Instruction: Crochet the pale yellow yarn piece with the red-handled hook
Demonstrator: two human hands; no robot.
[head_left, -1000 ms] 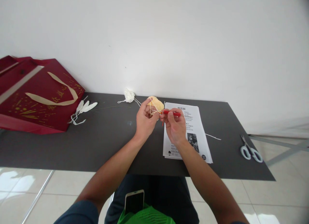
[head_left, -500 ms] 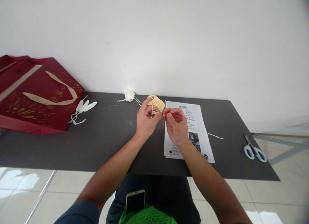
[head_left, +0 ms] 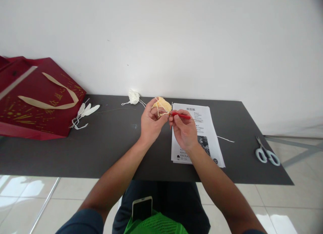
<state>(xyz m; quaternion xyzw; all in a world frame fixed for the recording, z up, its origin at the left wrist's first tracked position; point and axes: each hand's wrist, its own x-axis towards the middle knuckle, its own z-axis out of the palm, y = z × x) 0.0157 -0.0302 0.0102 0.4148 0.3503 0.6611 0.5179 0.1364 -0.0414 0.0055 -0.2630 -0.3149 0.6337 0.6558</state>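
Okay, my left hand (head_left: pixel 151 124) had pale yarn (head_left: pixel 159 114) pinched between thumb and fingers, one strand running up over the raised index finger. My right hand (head_left: pixel 186 129) had its fingers closed on the red hook handle (head_left: pixel 181 115), tip pointing left, at the yarn. So the work sat between my two hands, above the dark table (head_left: pixel 108 149), toward its far side. Yellow yarn ball (head_left: pixel 163 104) was just behind my left fingers; couldn't tell if they touched. White yarn ball (head_left: pixel 133 97) lay left of that, near the wall. Printed sheets (head_left: pixel 212 153) were under my right hand, scissors (head_left: pixel 267 154) well off to the right, red bag (head_left: pixel 47 116) far left, white pieces (head_left: pixel 87 110) beside it.
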